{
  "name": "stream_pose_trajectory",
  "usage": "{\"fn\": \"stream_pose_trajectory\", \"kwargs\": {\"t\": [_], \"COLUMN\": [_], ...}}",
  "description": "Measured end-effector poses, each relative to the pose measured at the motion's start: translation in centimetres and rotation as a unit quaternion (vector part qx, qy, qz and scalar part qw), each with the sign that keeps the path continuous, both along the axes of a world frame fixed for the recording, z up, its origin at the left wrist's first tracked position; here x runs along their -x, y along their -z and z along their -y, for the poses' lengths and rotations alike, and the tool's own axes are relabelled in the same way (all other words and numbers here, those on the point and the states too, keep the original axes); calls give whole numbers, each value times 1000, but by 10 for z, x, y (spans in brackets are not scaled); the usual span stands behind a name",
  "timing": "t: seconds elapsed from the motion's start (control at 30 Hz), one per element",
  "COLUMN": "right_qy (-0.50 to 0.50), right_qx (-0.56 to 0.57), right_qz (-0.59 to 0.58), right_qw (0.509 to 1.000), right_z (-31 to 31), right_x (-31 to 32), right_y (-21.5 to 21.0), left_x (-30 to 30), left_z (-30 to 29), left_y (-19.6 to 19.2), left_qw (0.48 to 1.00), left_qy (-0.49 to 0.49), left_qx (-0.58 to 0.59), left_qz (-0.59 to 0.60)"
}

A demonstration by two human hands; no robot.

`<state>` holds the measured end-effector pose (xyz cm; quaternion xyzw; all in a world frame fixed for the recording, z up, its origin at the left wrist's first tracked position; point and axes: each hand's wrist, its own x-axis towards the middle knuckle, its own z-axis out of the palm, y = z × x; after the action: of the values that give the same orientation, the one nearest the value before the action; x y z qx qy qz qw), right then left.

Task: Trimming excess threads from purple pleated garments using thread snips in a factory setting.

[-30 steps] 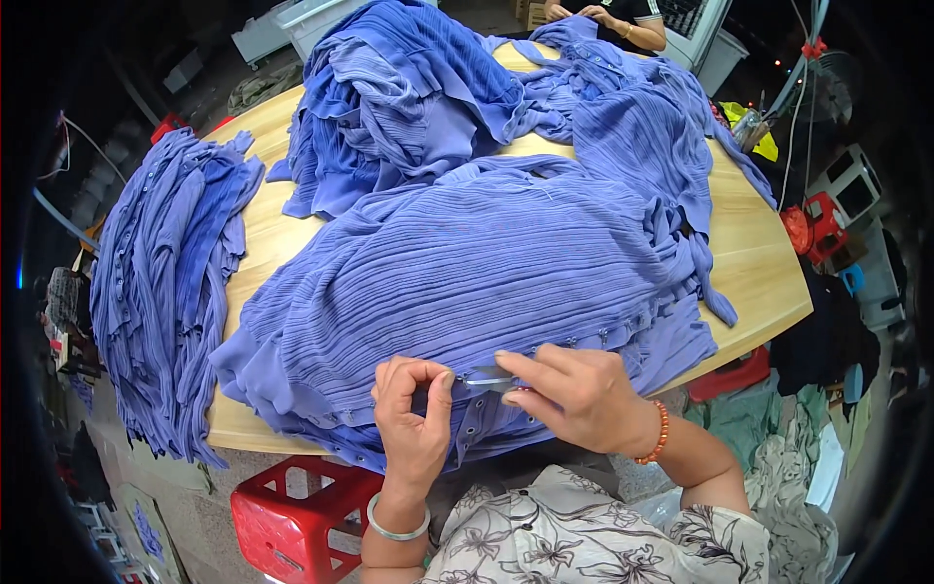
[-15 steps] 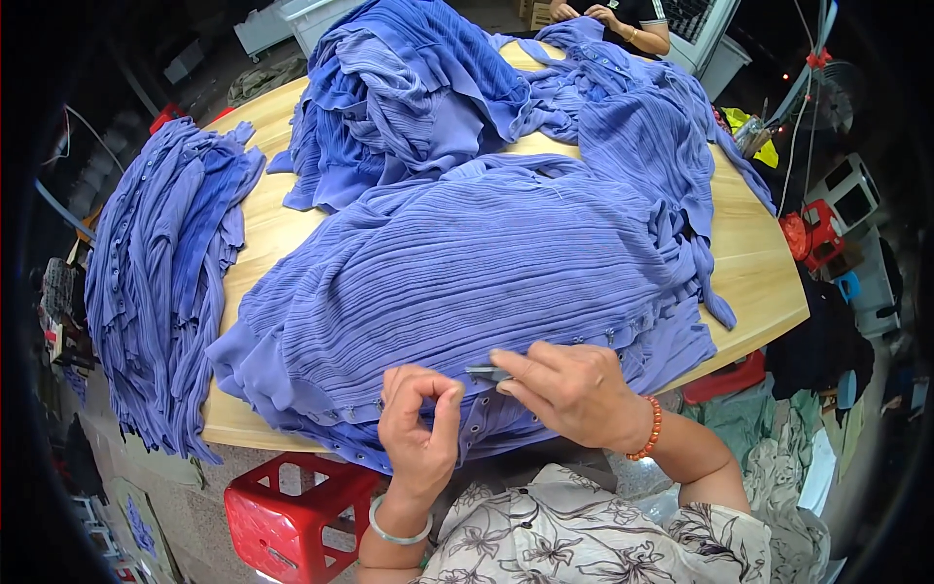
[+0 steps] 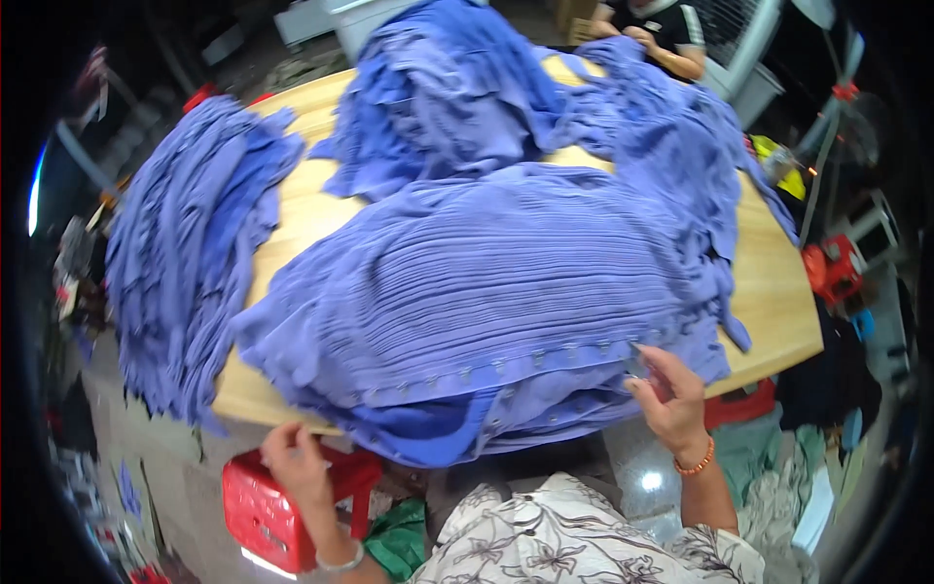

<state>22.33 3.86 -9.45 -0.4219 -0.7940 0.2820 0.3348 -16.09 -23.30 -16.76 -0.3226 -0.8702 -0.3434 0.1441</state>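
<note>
A ribbed blue-purple cardigan (image 3: 525, 263) lies spread over the near part of the table, its front band with a row of fasteners running along the near side. Just above the right end of that band, my right hand (image 3: 673, 404) grips small metal thread snips (image 3: 636, 365) between thumb and fingers. My left hand (image 3: 300, 472) is off the cloth, beyond the table's front left edge and over a red stool. Motion smears it a little, but its fingers look apart with nothing seen in them.
More blue-purple garments are heaped at the back (image 3: 448, 107), at the right (image 3: 671, 146) and over the left edge (image 3: 190, 253) of the wooden table (image 3: 778, 302). A red plastic stool (image 3: 258, 511) stands at the front left. Across the table a person (image 3: 671, 39) sits at work.
My hands have parted from the middle of the band: the left went left and down off the cloth, the right moved right with the snips. The view has shifted.
</note>
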Motion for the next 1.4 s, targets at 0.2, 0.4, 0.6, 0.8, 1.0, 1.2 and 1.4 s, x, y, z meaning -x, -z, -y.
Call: {"fn": "stream_pose_trajectory", "kwargs": {"t": [0.2, 0.4, 0.6, 0.8, 1.0, 1.2, 1.4], "right_qy": [-33, -46, -56, -96, -121, -96, -156], "right_qx": [-32, -32, -11, -23, -42, -49, -82], "right_qz": [3, 18, 30, 52, 92, 114, 65], "right_qw": [999, 998, 998, 994, 987, 988, 982], "right_z": [11, 23, 31, 38, 32, 36, 35], "right_x": [2, 0, 6, 20, 46, 40, 58], "right_y": [2, 1, -2, -2, -4, -18, 13], "left_x": [-45, -43, -40, -42, -36, -35, -5], "left_z": [-40, -47, -49, -50, -56, -73, -61], "left_y": [-10, 2, 4, 1, 3, -6, 62], "left_qw": [722, 507, 487, 590, 683, 794, 925], "left_qy": [168, 184, 172, 146, 133, 131, 84], "left_qx": [-300, -453, -513, -518, -466, -371, -247], "left_qz": [600, 710, 686, 602, 546, 464, 275]}}
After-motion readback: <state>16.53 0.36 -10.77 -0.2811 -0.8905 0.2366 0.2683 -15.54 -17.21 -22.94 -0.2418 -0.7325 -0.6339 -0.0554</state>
